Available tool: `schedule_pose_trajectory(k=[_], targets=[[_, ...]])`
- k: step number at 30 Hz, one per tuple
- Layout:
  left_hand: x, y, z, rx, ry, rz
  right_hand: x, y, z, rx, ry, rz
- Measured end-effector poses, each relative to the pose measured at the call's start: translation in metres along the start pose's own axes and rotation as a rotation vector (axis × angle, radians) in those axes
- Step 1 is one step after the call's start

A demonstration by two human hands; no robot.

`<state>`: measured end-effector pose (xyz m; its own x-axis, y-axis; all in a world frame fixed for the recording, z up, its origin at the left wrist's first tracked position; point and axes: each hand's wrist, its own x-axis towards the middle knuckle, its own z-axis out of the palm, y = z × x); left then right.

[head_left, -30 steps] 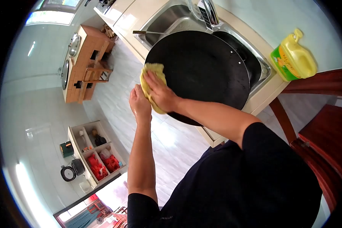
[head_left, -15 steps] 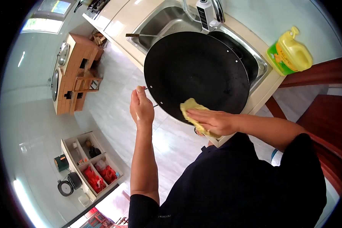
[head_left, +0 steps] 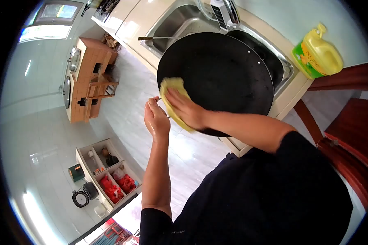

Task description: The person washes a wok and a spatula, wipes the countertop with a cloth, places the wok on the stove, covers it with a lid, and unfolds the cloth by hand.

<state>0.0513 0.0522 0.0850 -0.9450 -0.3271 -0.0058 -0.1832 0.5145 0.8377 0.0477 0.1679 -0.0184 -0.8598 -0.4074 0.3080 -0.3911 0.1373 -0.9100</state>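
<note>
A large black wok rests over the sink, its dark inside facing me. My left hand is closed around the wok's wire side handle at the left rim. Pressed flat under the fingers of my right hand is a yellow cloth, which lies over the wok's left inner edge and hangs past the rim, close to my left hand. Part of the handle is hidden by the fingers and cloth.
The steel sink has a faucet behind the wok. A long-handled utensil lies across its left edge. A yellow detergent jug stands on the counter at right. Lower left is a compartmented shelf; a wooden chair is at right.
My right hand has slid the yellow cloth leftward and up along the wok's rim, from the near edge to beside the handle. My left hand keeps its hold.
</note>
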Motion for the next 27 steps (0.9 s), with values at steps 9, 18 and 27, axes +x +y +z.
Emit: schedule_pose_trajectory(k=[9,18,27], targets=[[0.000,0.005,0.007,-0.029,0.062,-0.057,-0.033,-0.021,-0.039,0.164,-0.212,0.079],[0.004,0.006,0.009,-0.004,0.093,-0.059,-0.053,-0.029,-0.052,0.057,-0.327,0.027],[0.006,0.007,0.012,-0.070,0.089,-0.108,-0.047,-0.034,-0.041,0.089,-0.246,0.232]])
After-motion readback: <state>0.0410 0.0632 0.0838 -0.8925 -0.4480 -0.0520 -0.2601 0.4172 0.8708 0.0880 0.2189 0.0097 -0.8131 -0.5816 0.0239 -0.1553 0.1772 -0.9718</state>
